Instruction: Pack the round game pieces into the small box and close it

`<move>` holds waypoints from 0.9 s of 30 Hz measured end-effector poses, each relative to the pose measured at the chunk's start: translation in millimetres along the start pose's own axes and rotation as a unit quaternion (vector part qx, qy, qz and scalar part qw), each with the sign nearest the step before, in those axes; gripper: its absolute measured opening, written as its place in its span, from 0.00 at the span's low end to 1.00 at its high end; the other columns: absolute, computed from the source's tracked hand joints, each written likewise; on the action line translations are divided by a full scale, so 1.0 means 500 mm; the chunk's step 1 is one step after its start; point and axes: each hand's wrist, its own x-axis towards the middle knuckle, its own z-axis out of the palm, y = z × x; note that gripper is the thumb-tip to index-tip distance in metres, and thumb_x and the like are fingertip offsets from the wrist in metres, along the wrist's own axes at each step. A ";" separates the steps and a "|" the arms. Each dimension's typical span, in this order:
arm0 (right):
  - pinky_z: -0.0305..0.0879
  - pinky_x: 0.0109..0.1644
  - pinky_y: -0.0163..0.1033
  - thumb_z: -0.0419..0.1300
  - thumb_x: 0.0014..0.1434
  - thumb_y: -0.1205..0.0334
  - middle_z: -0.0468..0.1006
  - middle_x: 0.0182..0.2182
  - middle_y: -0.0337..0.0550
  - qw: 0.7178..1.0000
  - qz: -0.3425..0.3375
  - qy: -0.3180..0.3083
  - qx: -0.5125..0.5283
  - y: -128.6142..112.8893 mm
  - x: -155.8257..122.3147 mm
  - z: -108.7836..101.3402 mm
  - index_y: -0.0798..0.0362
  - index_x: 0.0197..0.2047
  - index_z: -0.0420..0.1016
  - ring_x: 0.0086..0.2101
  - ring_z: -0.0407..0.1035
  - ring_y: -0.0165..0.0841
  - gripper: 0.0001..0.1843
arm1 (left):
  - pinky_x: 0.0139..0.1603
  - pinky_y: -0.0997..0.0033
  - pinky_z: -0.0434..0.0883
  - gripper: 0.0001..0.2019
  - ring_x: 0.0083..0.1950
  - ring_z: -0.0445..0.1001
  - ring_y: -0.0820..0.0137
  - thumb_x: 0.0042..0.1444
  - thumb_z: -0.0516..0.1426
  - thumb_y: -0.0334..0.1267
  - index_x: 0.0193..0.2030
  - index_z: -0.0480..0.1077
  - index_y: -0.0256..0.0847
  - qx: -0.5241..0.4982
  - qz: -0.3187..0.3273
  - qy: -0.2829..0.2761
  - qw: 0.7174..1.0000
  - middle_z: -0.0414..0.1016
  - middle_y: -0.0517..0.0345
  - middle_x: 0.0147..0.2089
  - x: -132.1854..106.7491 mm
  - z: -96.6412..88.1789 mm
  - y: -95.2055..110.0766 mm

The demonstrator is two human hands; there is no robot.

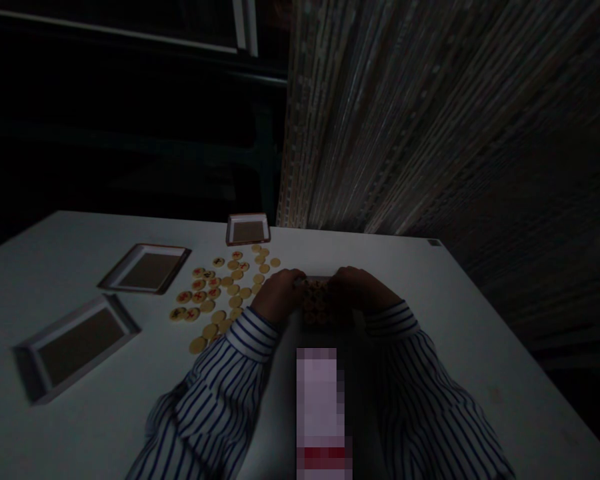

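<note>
A small box (pixel 321 277) sits on the white table close in front of me. Rows of round wooden Chinese chess pieces (pixel 316 303) fill the part of it that shows. At the box's left side, my left hand (pixel 280 293) is closed with curled fingers against the far left corner. My right hand (pixel 361 288) is curled over the right side and hides that part of the box. Dim light obscures the fingertips. Left of my left hand lie many loose chess pieces (pixel 213 291), some with red or dark characters face up, others showing plain backs.
Three shallow trays or lids with brown bases rest on the white table (pixel 455 333): one at the near left (pixel 80 340), one at the left (pixel 150 270), one at the back (pixel 248 230). A striped curtain (pixel 370 133) hangs behind the table.
</note>
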 end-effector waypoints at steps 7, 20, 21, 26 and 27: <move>0.59 0.33 0.35 0.51 0.55 0.58 0.74 0.36 0.53 1.000 -0.017 -0.002 0.007 0.004 0.004 0.004 0.56 0.37 0.74 0.34 0.68 0.34 0.14 | 0.45 0.70 0.66 0.14 0.44 0.71 0.67 0.54 0.51 0.38 0.46 0.69 0.40 -0.001 -0.004 -0.006 1.000 0.74 0.51 0.44 0.000 -0.002 -0.001; 0.60 0.35 0.36 0.49 0.56 0.58 0.74 0.37 0.53 1.000 -0.009 -0.013 0.014 -0.002 -0.001 -0.007 0.55 0.40 0.74 0.36 0.68 0.35 0.16 | 0.46 0.71 0.66 0.14 0.45 0.71 0.67 0.54 0.51 0.37 0.46 0.70 0.40 -0.002 -0.007 -0.005 1.000 0.74 0.51 0.44 -0.001 -0.005 0.005; 0.60 0.35 0.36 0.49 0.56 0.58 0.74 0.37 0.54 1.000 -0.009 -0.012 0.014 -0.003 -0.002 -0.009 0.56 0.40 0.74 0.36 0.68 0.35 0.16 | 0.45 0.71 0.66 0.14 0.45 0.71 0.68 0.54 0.50 0.37 0.46 0.69 0.40 -0.003 -0.007 -0.008 1.000 0.74 0.51 0.44 -0.002 -0.006 0.005; 0.60 0.35 0.35 0.50 0.55 0.59 0.73 0.38 0.54 1.000 -0.015 -0.019 0.014 -0.001 -0.001 -0.006 0.57 0.40 0.74 0.36 0.68 0.35 0.16 | 0.43 0.71 0.67 0.14 0.43 0.72 0.68 0.55 0.50 0.38 0.46 0.69 0.39 -0.003 -0.006 -0.006 1.000 0.74 0.50 0.44 -0.003 -0.006 0.005; 0.60 0.35 0.35 0.50 0.55 0.58 0.73 0.37 0.53 0.999 -0.018 -0.022 0.015 0.000 -0.001 -0.005 0.57 0.39 0.74 0.36 0.68 0.35 0.16 | 0.44 0.71 0.67 0.14 0.44 0.72 0.67 0.54 0.50 0.38 0.46 0.69 0.39 -0.001 -0.005 -0.005 1.000 0.74 0.50 0.44 -0.003 -0.005 0.004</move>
